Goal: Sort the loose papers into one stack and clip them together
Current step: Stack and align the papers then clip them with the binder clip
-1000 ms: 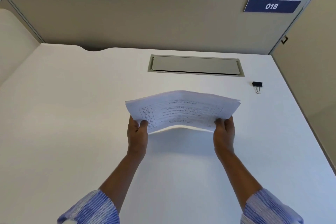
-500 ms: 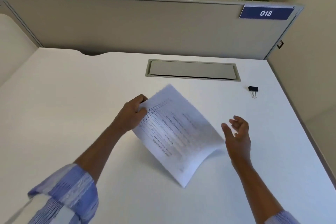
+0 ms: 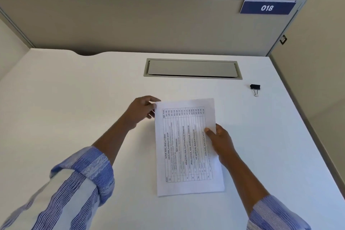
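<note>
A stack of white printed papers (image 3: 186, 147) lies lengthwise on the white desk (image 3: 74, 108), its top sheet showing a table of text. My left hand (image 3: 141, 111) grips the stack's far left corner. My right hand (image 3: 218, 140) holds the right edge, thumb pressed on top of the sheet. A small black binder clip (image 3: 255, 87) lies alone on the desk at the far right, well apart from both hands and the papers.
A grey cable hatch (image 3: 192, 69) is set into the desk behind the papers. A beige partition (image 3: 130, 24) with a blue "018" label (image 3: 267, 8) closes off the back. The desk's right edge runs close to the clip.
The stack was held up by both hands, then swung round in the left hand alone. It now lies lengthwise on the desk, and the right hand has taken hold of its right edge again.
</note>
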`<state>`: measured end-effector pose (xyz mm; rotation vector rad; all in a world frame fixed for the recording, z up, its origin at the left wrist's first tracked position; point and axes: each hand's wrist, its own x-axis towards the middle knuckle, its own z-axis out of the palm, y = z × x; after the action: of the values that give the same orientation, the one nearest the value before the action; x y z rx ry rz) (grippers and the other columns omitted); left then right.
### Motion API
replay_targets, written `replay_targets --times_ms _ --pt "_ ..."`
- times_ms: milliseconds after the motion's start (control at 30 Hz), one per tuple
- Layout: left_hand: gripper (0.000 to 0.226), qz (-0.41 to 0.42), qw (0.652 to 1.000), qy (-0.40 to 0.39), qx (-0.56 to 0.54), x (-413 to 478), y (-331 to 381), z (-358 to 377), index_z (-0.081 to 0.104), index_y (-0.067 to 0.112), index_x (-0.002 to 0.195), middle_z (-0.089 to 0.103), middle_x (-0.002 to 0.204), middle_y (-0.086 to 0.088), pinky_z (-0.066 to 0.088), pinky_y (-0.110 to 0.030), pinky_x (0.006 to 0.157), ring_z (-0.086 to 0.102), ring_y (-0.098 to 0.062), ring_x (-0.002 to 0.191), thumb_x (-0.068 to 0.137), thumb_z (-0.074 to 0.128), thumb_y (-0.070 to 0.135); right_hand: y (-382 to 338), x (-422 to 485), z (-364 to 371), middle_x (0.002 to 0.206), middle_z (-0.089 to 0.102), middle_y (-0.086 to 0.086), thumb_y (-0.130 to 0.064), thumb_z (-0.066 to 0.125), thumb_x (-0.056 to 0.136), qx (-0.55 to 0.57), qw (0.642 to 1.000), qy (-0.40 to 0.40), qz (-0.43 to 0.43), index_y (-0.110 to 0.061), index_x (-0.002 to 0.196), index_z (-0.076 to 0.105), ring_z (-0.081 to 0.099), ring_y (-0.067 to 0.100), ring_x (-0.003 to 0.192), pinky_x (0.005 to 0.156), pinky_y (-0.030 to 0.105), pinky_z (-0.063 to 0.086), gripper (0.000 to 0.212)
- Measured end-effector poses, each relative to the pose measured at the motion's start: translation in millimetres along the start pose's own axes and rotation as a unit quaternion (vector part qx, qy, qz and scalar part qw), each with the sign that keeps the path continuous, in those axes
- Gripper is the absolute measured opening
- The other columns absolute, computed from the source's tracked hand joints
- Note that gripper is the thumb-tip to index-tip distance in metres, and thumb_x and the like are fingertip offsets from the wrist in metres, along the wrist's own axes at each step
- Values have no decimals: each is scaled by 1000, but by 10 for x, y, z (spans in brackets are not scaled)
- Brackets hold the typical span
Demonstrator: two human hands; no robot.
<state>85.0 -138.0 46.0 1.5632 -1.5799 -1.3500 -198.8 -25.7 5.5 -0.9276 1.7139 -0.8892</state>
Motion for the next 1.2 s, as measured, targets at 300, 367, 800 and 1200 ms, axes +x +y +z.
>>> replay_targets --times_ms 300,367,800,1200 --pt "29 1 998 18 -65 -39 -259 155 76 24 110 70 78 -4 52 -26 57 61 -21 59 99 55 6 161 -33 -39 113 75 5 -21 56 101 -10 999 1 44 -12 124 66 71 27 104 98 50 55 27" --pt "30 1 999 33 5 3 -236 204 78 26 107 70 66 6 53 -20 59 63 -14 55 95 58 6 169 -13 -33 113 75 5 -21 56 101 -11 999 3 49 -12 125 66 71 27 105 97 50 55 27" --pt "33 28 973 115 200 165 -272 533 78 10 106 77 102 -9 52 -26 81 69 -24 83 93 50 0 250 62 42 104 71 9 -20 61 97 -241 966 96 -26 -6 114 66 66 31 101 82 32 47 23" --pt "40 82 893 115 427 239 -712 525 59 8 133 51 141 -16 46 -47 97 50 -39 127 94 50 12 347 185 -381 118 60 17 -23 72 89 -374 907 168 -99 -5 119 68 56 37 109 90 45 51 36"
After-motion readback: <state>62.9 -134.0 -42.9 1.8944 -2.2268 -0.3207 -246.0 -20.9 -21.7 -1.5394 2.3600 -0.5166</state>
